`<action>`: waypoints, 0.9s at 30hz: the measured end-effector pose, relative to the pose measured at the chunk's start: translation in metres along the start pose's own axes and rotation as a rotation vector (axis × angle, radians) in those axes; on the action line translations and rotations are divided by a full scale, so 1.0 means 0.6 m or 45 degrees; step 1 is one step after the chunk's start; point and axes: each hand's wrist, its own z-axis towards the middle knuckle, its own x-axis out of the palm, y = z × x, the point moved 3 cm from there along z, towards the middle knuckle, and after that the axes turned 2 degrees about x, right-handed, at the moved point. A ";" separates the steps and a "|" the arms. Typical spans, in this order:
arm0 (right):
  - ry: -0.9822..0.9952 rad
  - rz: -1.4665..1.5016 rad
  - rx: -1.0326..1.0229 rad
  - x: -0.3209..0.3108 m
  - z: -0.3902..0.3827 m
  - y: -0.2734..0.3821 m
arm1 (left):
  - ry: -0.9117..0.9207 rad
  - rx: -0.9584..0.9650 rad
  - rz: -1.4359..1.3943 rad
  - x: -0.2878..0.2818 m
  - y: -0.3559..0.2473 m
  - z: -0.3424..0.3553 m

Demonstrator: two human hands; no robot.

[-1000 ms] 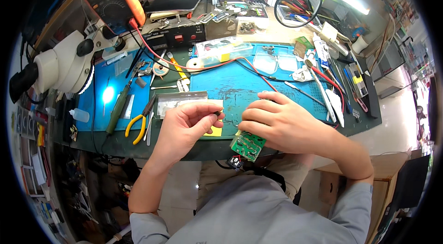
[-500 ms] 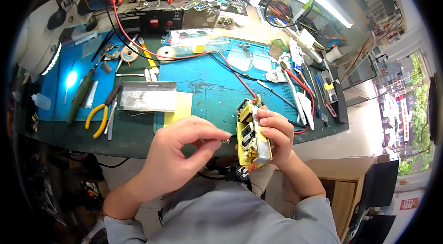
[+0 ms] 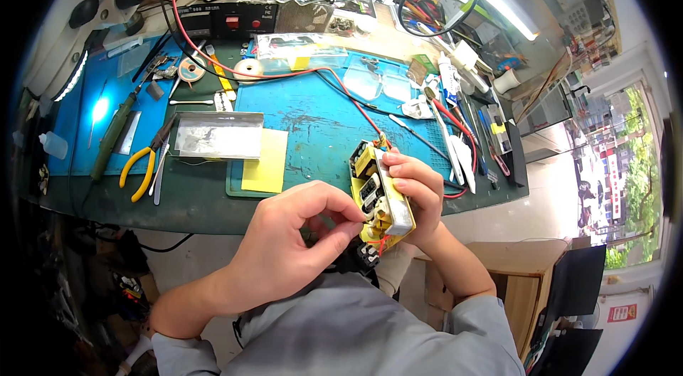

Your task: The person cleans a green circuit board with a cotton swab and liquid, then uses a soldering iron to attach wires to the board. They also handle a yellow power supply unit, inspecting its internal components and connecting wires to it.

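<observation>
Held above the near edge of a cluttered table (image 3: pixel 206 214), a yellow-edged circuit board (image 3: pixel 368 194) rests tilted in the right hand (image 3: pixel 420 187), its fingers wrapped around the side that carries a silver metal plate. The left hand (image 3: pixel 299 226) meets the board's opposite side, thumb and forefinger pinched narrow against its lower part; whether they grip a small piece cannot be told. Those fingertips cover part of the components, while the board itself hides most of the right palm. A black connector (image 3: pixel 366 255) hangs just below the board. A red lead (image 3: pixel 284 76) crosses the blue mat (image 3: pixel 306 116) to the board's upper end. To the left lie a yellow paper (image 3: pixel 265 173), a shallow metal tray (image 3: pixel 217 138) overlapping it, yellow-handled pliers (image 3: pixel 146 166) and a green-handled tool (image 3: pixel 112 135); clear plastic boxes (image 3: pixel 366 84) sit beyond.
</observation>
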 end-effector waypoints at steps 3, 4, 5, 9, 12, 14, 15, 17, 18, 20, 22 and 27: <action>-0.028 0.019 0.016 -0.005 -0.004 -0.005 | -0.037 -0.003 -0.090 0.009 -0.002 0.005; -0.086 0.088 0.020 -0.006 -0.008 -0.010 | -0.036 0.005 -0.106 0.013 -0.004 0.009; -0.143 0.157 0.024 -0.005 -0.013 -0.017 | -0.034 0.012 -0.121 0.016 -0.005 0.012; -0.249 0.305 0.066 -0.002 -0.024 -0.031 | -0.025 0.170 -0.099 0.026 -0.009 0.018; -0.238 0.295 0.037 -0.003 -0.017 -0.026 | -0.045 0.145 -0.140 0.032 -0.011 0.014; -0.238 0.288 0.035 -0.001 -0.021 -0.028 | -0.058 0.040 -0.239 0.036 -0.011 0.009; -0.236 0.282 0.036 -0.001 -0.023 -0.029 | -0.053 0.017 -0.266 0.036 -0.011 0.008; -0.241 0.274 0.019 -0.003 -0.026 -0.029 | -0.045 -0.029 -0.319 0.036 -0.009 0.007; -0.244 0.276 0.011 -0.002 -0.027 -0.030 | -0.030 -0.028 -0.311 0.035 -0.008 0.005; -0.264 0.274 0.001 -0.001 -0.025 -0.025 | -0.002 -0.024 -0.296 0.035 -0.007 0.003; -0.247 0.263 -0.029 -0.003 -0.026 -0.025 | 0.014 -0.002 -0.258 0.036 -0.007 -0.002; -0.258 0.176 -0.117 -0.011 -0.028 -0.022 | 0.013 0.075 -0.160 0.040 -0.003 -0.010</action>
